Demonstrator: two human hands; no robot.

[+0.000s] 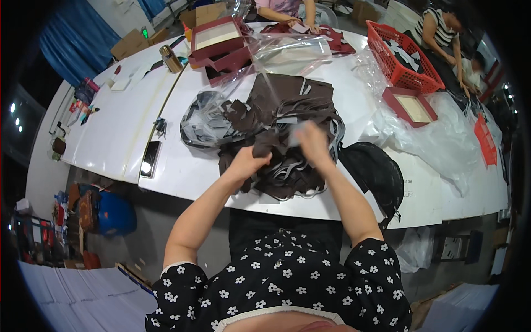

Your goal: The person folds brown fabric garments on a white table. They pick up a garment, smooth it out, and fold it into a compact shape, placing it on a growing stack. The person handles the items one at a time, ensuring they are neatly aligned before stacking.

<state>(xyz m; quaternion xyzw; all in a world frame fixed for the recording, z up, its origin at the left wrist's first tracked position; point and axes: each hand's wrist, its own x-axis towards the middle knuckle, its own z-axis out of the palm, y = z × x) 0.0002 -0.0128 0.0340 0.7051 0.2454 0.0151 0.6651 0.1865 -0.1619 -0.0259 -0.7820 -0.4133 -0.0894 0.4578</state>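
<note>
A heap of dark brown fabric pieces (293,91) with light grey edging straps lies on the white table (116,138) in front of me. My left hand (247,164) is closed on a dark brown fabric piece (266,142) above the near left part of the heap. My right hand (314,145) is over the heap's right side, its fingers smeared by motion. Beside those fingers is a blurred pale grey patch; whether it is gripped is unclear. A clear plastic bag (203,123) with grey and dark pieces inside touches the heap's left side.
A black mesh bag (377,169) lies right of the heap. Left are a phone (150,160), keys (160,126) and a thermos (170,60). Maroon boxes (217,37) stand behind; a red basket (398,62), maroon tray (410,107) and plastic sheeting (437,141) are right. Other people work across the table.
</note>
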